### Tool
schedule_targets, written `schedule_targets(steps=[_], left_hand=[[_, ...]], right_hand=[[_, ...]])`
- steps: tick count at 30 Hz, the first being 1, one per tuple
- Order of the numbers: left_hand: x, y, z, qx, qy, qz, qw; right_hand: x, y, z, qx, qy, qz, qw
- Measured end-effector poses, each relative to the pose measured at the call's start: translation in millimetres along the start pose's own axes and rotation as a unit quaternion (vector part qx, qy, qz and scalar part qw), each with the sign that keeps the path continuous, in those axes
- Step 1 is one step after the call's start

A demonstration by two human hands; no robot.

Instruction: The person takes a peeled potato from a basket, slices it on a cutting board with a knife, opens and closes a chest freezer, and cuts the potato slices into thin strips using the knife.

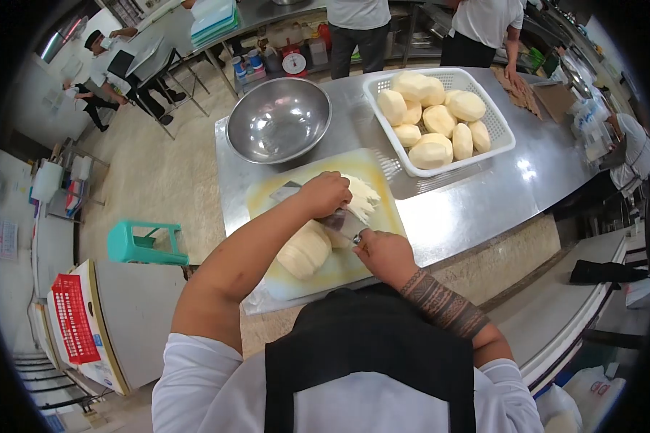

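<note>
My right hand is closed on the handle of a wide-bladed knife above the cutting board. Curled over the blade's far side, my left hand has its fingers bent down, and what lies beneath them is hidden. Thin pale strips are heaped on the board just beyond the knife. Nearer to me, left of the blade, lies a large peeled, pale vegetable with cut slices. A second flat metal blade shows beside my left wrist.
A steel bowl stands at the table's back left. The white basket at the back right holds several peeled pale vegetables. A person's hand rests by brown material farther right. A green stool stands on the floor at left.
</note>
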State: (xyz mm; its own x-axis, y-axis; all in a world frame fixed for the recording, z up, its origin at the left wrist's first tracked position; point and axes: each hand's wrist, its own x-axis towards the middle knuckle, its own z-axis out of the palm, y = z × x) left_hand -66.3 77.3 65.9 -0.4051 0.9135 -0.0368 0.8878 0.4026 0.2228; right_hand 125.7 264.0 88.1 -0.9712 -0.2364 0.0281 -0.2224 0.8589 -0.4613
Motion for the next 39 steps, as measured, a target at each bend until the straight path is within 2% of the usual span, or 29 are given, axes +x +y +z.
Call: schedule_targets(steps=[2, 5, 8, 10, 12, 14, 16, 19, 23, 26, 31, 35, 37, 39], left_hand=[[10, 2, -2, 0.030, -0.029, -0.008, 0.999], [16, 3, -4, 0.080, 0.034, -0.011, 0.996], [16, 14, -52, 0.029, 0.130, -0.089, 0.987], [5, 4, -62, 0.068, 0.282, -0.092, 0.953], [-9, 28, -86, -0.016, 0.408, -0.178, 0.895], [-13, 31, -63, -0.041, 0.328, -0.188, 0.925], [-6, 30, -11, -0.036, 0.243, -0.130, 0.961], [14, 34, 22, 0.010, 0.111, -0.054, 0.992], [35, 28, 46, -0.013, 0.062, -0.084, 0.994], [35, 27, 46, -0.057, 0.025, -0.109, 0.992], [32, 36, 29, -0.053, -0.021, -0.125, 0.990], [26, 44, 25, -0.041, -0.013, -0.135, 0.990], [26, 46, 23, -0.058, -0.029, -0.156, 0.986], [23, 48, 27, -0.073, 0.018, -0.169, 0.983]], right_hand=[[-6, -9, -9, 0.018, -0.003, 0.000, 1.000], [-23, -17, -30, 0.046, -0.022, 0.024, 0.998], [-61, -6, -60, 0.069, -0.031, 0.085, 0.994], [-89, 9, -78, 0.122, -0.049, 0.161, 0.978], [-116, 25, -85, 0.183, -0.016, 0.205, 0.961], [-133, 34, -87, 0.265, 0.010, 0.233, 0.936], [-140, 40, -81, 0.295, 0.025, 0.257, 0.920], [-137, 57, -66, 0.294, 0.031, 0.276, 0.914], [-126, 63, -75, 0.353, 0.028, 0.288, 0.890], [-125, 75, -73, 0.320, 0.029, 0.260, 0.911], [-123, 97, -74, 0.337, 0.000, 0.258, 0.905], [-111, 116, -75, 0.304, -0.011, 0.223, 0.926], [-103, 128, -64, 0.330, -0.050, 0.245, 0.910], [-95, 134, -59, 0.342, -0.073, 0.242, 0.905]])
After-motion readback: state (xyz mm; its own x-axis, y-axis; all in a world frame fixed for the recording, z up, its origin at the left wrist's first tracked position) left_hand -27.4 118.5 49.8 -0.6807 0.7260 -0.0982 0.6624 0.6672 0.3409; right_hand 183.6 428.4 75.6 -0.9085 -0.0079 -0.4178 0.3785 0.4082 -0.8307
